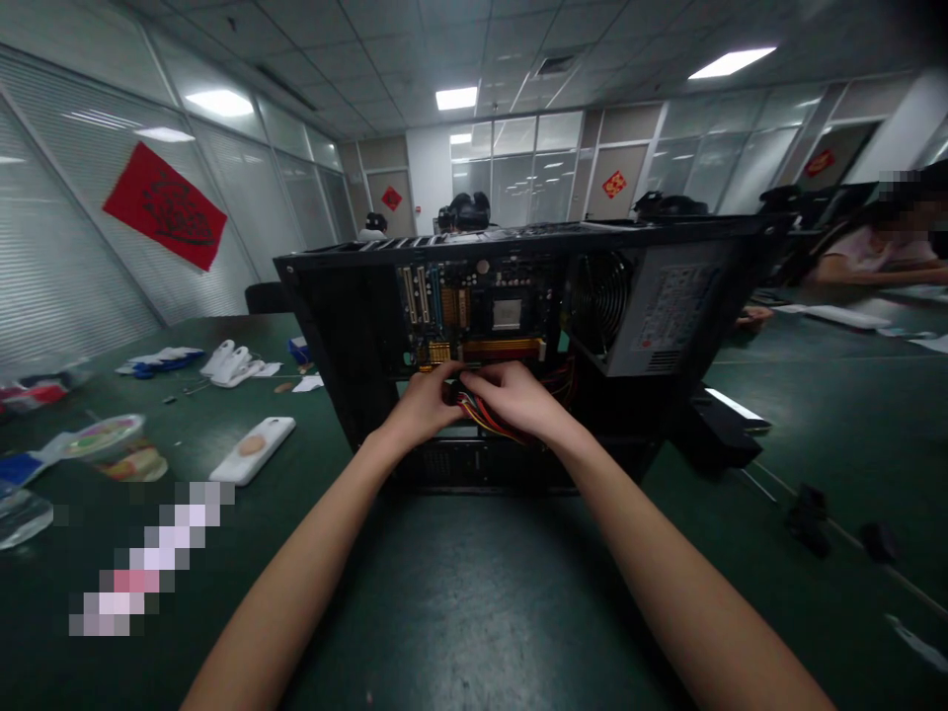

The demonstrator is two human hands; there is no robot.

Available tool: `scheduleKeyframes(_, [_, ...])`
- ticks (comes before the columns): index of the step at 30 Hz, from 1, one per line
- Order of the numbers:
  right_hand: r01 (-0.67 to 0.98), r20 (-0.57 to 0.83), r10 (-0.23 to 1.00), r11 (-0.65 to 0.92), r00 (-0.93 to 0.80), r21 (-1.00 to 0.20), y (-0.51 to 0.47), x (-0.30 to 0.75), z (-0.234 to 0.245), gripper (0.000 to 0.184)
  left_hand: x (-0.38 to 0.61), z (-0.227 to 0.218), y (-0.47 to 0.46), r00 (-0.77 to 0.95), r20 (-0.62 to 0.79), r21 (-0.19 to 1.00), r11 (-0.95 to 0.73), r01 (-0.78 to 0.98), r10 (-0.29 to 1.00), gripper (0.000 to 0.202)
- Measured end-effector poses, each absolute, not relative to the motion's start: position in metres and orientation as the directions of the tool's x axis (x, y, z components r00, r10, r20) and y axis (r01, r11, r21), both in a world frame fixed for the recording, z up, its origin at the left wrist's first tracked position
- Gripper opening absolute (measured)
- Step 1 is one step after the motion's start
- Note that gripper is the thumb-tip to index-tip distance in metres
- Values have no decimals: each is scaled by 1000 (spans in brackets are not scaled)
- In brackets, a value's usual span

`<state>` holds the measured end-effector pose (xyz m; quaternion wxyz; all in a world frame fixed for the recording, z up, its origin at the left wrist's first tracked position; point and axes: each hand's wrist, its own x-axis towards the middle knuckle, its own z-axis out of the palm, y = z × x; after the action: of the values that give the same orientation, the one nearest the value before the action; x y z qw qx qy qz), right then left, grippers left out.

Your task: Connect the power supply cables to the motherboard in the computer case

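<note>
Fingers (446, 370) of left hand (424, 400) and right hand (513, 395) grip the wire bundle (487, 419), its length slanting down rightward.

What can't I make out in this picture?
In the head view:
Coloured wires: ends hidden by the left hand and right hand.
Power supply label: wording too small.
Pale strip: details masked by pixel blocks.
Clear plastic item: cut off by the left edge.

A red poster (167, 207) hangs on the left-hand glass wall (59, 217).
</note>
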<state>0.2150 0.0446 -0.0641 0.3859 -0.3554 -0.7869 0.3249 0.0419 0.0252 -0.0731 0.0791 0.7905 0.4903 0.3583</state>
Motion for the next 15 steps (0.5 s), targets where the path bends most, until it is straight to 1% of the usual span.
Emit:
scheduleKeyframes(4, [365, 340, 815, 529, -469, -766, 37, 214, -62, 42, 42, -75, 26, 265, 506, 451, -513, 730, 821, 46])
scheduleKeyframes(8, [477, 266, 842, 496, -470, -725, 28, 210, -58, 34, 39, -77, 27, 288, 515, 397, -522, 755, 807, 44])
scheduleKeyframes(12, [566, 281, 851, 509, -443, -649, 25, 205, -58, 27, 37, -80, 26, 309, 489, 320, -498, 806, 816, 43])
scheduleKeyframes(15, [566, 290, 858, 501, -424, -655, 26, 203, -58, 26, 37, -80, 24, 306, 524, 309, -513, 801, 795, 40])
